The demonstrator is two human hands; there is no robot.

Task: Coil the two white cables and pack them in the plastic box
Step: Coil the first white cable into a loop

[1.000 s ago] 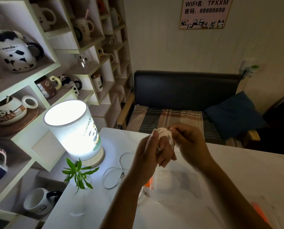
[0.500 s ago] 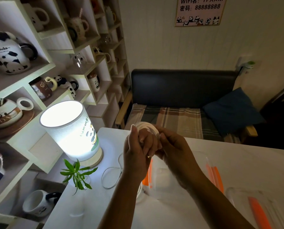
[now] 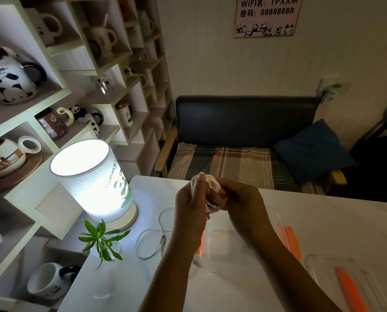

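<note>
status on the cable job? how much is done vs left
Done: nothing packed that I can see; the clear plastic box with orange clips sits open on the white table, contents hard to make out. In hand: the left hand and right hand hold the first coiled white cable above it. Left: the second white cable lies loose beside the lit lamp, uncoiled.

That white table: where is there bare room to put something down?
Bare patches: the near table in front of the plant, and the far right stretch beside the sofa. Crowded: lamp, loose cable, plastic box and lid.
</note>
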